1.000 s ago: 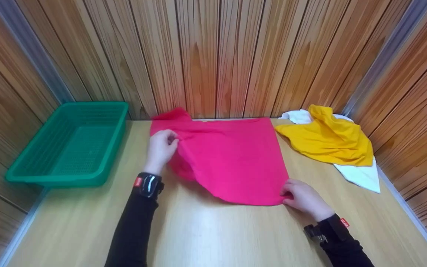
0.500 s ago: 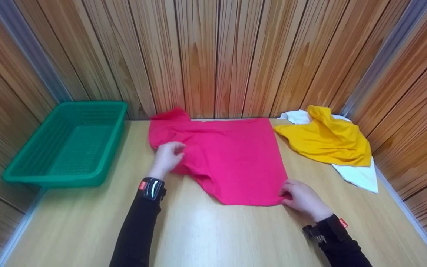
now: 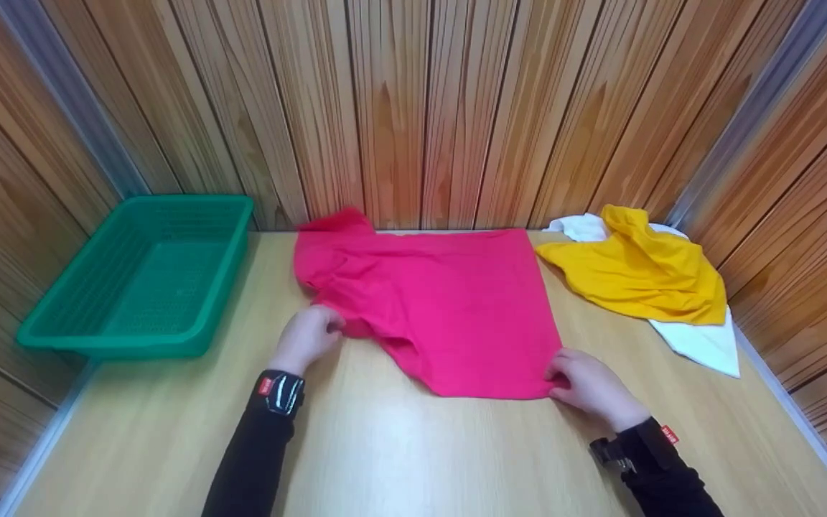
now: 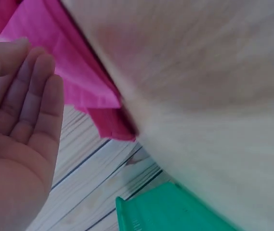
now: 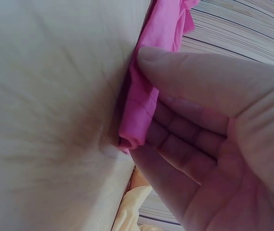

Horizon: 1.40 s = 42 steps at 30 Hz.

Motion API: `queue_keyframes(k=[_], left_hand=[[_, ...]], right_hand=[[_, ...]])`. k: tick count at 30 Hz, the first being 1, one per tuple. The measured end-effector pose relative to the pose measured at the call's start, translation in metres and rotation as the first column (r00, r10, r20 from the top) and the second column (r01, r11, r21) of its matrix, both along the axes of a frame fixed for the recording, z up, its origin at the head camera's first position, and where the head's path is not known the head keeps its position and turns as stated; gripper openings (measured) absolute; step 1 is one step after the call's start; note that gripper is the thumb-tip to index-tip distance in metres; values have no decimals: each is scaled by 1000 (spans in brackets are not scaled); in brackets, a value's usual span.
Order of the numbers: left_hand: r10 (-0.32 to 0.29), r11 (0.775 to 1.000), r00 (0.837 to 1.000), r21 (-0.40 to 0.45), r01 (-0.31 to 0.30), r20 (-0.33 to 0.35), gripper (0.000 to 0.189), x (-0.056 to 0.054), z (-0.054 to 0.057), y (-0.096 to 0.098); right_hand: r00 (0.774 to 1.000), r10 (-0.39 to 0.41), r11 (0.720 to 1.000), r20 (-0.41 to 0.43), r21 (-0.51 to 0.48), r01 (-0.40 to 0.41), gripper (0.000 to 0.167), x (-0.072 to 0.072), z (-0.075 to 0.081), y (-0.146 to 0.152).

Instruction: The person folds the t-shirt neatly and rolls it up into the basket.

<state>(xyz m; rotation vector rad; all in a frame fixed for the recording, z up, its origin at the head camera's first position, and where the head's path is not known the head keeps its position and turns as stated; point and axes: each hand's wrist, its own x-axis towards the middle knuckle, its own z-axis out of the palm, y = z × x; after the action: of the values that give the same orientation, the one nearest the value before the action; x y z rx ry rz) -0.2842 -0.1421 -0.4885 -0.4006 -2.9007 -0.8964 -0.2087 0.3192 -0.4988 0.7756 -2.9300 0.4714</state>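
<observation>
A pink-red shirt (image 3: 478,309) lies sideways across the middle of the table, its right part smooth and its left part rumpled. At its near right corner my right hand (image 3: 593,388) pinches the hem; in the right wrist view the thumb presses on the folded, stitched edge (image 5: 141,103) with the fingers beneath. My left hand (image 3: 307,337) is at the near left edge of the shirt, fingertips right at the cloth. The left wrist view shows that hand (image 4: 21,115) with long, loosely bent fingers and the thumb near the index fingertip, nothing seen between them.
A green plastic basket (image 3: 202,337) stands at the left. On the right, a yellow cloth (image 3: 643,276) lies crumpled over a white cloth (image 3: 704,345). Wood-panelled walls (image 3: 413,108) enclose the back and both sides of the table (image 3: 413,459).
My left hand has let go of the shirt's raised edge and come nearer, down to its near left edge. That edge has dropped into folds. The right hand keeps its grip.
</observation>
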Motion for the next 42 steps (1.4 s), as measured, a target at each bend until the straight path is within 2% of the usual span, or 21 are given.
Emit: queue_keyframes(k=[4,8,14,20,24,29,33,36,39,42], left_hand=[[-49,997,997,-60,46,-58,12,-3,-8,12],[-99,985,987,-154,78,-130,11,-5,-13,26],[-50,967,988,-256,11,-147,19,-6,-18,44],[-43,938,965,-342,-50,-260,12,-9,-20,52],[-39,929,958,-364,-70,-283,10,-10,-20,53],[-34,938,960,-340,-65,-276,13,-9,-17,50],[-28,966,973,-255,-32,-230,16,-5,-12,44],[-6,982,982,-188,-31,-191,19,-2,-6,36],[-1,991,978,-131,-27,-206,18,5,1,26],[-14,997,964,-80,-7,-267,14,15,8,13]], right_hand=[[1000,-2,1000,2,4,2,18,0,0,0],[1000,-3,1000,3,5,2,18,1,-1,0],[1000,4,1000,5,2,-4,19,1,-1,0],[1000,1,1000,7,-2,-1,19,1,-1,0],[1000,9,1000,2,-6,-9,19,1,-1,0],[999,29,999,-18,-13,-29,19,1,-3,1],[998,44,999,-33,-20,-45,20,1,-4,3],[999,40,999,-32,-27,-41,19,1,-4,4],[999,22,999,-24,-29,-22,20,2,-4,5],[1000,12,1000,-13,-23,-13,19,2,-4,3]])
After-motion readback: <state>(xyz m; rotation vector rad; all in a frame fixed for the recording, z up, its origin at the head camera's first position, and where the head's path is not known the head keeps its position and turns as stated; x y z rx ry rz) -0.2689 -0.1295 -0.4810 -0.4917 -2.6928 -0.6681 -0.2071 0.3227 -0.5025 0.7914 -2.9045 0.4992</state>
